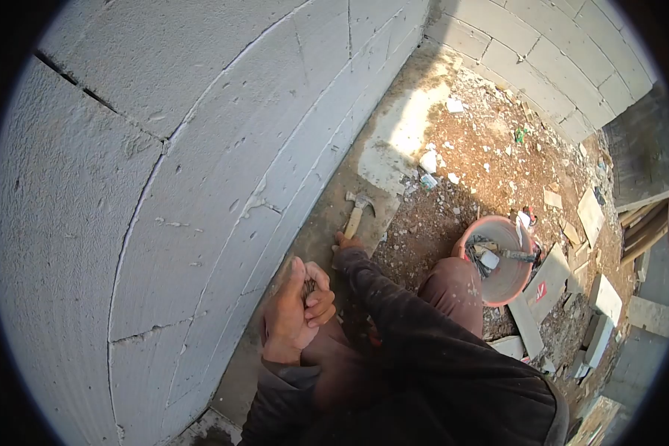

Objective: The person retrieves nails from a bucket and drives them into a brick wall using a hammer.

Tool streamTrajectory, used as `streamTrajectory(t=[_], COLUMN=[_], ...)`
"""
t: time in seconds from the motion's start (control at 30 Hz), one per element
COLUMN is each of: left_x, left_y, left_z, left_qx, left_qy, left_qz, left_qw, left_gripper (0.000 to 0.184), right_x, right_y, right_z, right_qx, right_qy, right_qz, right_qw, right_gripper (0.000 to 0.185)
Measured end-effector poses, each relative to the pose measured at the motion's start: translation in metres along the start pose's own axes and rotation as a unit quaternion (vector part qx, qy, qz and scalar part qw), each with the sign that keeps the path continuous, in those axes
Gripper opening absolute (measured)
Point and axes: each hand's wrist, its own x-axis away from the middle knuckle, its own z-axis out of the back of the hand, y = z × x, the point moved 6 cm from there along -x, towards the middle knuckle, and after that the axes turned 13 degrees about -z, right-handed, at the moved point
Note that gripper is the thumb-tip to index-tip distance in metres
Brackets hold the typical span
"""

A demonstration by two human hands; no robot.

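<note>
My left hand [299, 305] is raised beside the block wall, its fingers curled and the thumb against them. Something small and dark shows between the fingers, too small to name. Low over the concrete strip, my right hand [349, 244] is closed on the lower end of a hammer's light wooden handle. The metal head of the hammer [360, 200] points away from me, over the concrete. Part of the right hand is hidden by its dark sleeve.
A grey block wall [223, 149] rises close on the left. Right of my knee stands a round reddish tub [511, 286] with small items and a tool inside. Rubble, boards and broken pieces lie on the dirt [490, 163]. Another block wall [543, 52] stands at the back.
</note>
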Motion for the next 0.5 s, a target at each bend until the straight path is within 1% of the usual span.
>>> streamTrajectory(t=[0.03, 0.07, 0.13, 0.17, 0.2, 0.23, 0.27, 0.33, 0.37, 0.4, 0.43, 0.5], left_x=[0.006, 0.012, 0.029, 0.034, 0.038, 0.042, 0.047, 0.053, 0.058, 0.064, 0.068, 0.090], left_y=[0.006, 0.011, 0.023, 0.029, 0.033, 0.038, 0.042, 0.044, 0.041, 0.037, 0.035, 0.034], left_z=[0.002, 0.003, 0.003, -0.001, -0.002, -0.003, -0.007, -0.008, -0.007, -0.005, -0.008, -0.018], left_qx=[0.026, 0.030, 0.051, 0.049, 0.066, 0.082, 0.099, 0.119, 0.140, 0.162, 0.165, 0.166], left_qy=[0.014, 0.008, 0.057, 0.055, 0.072, 0.090, 0.088, 0.103, 0.118, 0.119, 0.129, 0.178], left_qz=[0.004, 0.006, 0.004, 0.009, 0.009, 0.007, 0.020, 0.030, 0.038, 0.047, 0.049, 0.049], left_qw=[1.000, 1.000, 0.997, 0.997, 0.995, 0.992, 0.991, 0.987, 0.982, 0.978, 0.977, 0.969], left_gripper=[0.051, 0.051, 0.049, 0.049, 0.047, 0.045, 0.041, 0.039, 0.038, 0.034, 0.034, 0.032], right_x=[-0.015, -0.008, 0.026, 0.036, 0.043, 0.052, 0.063, 0.084, 0.099, 0.117, 0.138, 0.215], right_y=[0.009, 0.000, -0.018, -0.025, -0.033, -0.038, -0.045, -0.042, -0.035, -0.029, -0.028, -0.040], right_z=[-0.004, 0.017, 0.055, 0.069, 0.085, 0.098, 0.112, 0.148, 0.167, 0.185, 0.204, 0.256], right_qx=[-0.024, -0.023, 0.017, 0.029, -0.006, -0.023, -0.039, -0.190, -0.262, -0.331, -0.397, -0.470], right_qy=[0.013, 0.019, 0.012, 0.009, 0.076, 0.108, 0.141, 0.054, 0.010, -0.036, -0.083, -0.125], right_qz=[-0.039, -0.041, -0.054, -0.060, -0.045, -0.038, -0.031, -0.062, -0.081, -0.099, -0.115, -0.067], right_qw=[0.999, 0.999, 0.998, 0.998, 0.996, 0.993, 0.989, 0.978, 0.962, 0.938, 0.907, 0.871], right_gripper=[0.049, 0.049, 0.050, 0.051, 0.046, 0.045, 0.045, 0.048, 0.053, 0.059, 0.066, 0.070])
